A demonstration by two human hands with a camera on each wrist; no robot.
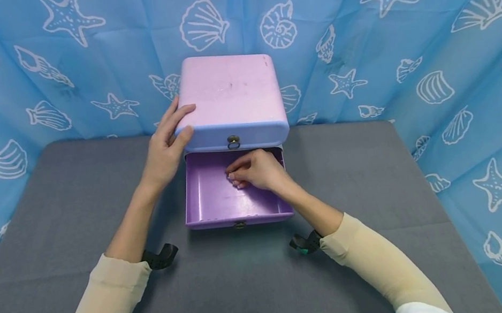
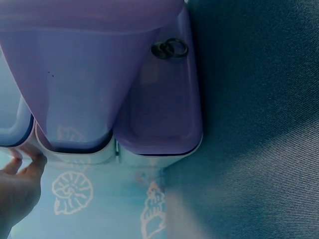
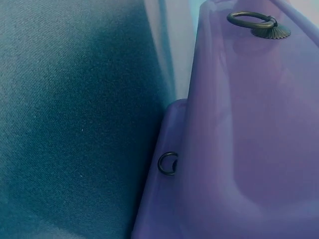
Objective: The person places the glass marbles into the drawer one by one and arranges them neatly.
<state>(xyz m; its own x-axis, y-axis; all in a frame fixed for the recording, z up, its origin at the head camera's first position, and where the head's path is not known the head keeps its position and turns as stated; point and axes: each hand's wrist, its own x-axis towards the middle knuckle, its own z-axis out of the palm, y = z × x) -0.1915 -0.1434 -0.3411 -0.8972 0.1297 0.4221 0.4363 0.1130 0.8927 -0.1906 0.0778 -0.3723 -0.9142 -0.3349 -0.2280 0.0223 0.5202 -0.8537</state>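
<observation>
A small chest of drawers [image 1: 231,86] with a pink top stands at the back of the table. Its blue top drawer [image 1: 209,140] is closed; the purple drawer [image 1: 205,193] under it is pulled out. My left hand [image 1: 165,146] rests on the chest's left side and top edge, fingers spread. Inside the pulled-out drawer is my right hand [image 1: 260,170], its fingers bent and the tips together near the drawer floor. A tiny dark spot shows at these fingertips, too small to tell what it is. The right wrist view shows the drawer front but no hand.
A lower purple drawer [image 2: 164,99] with a ring pull [image 2: 169,48] is closed beneath the pulled-out one. Grey cloth [image 1: 251,286] covers the table. Behind hangs a blue curtain [image 1: 127,45] with shells and starfish, close to the chest's back.
</observation>
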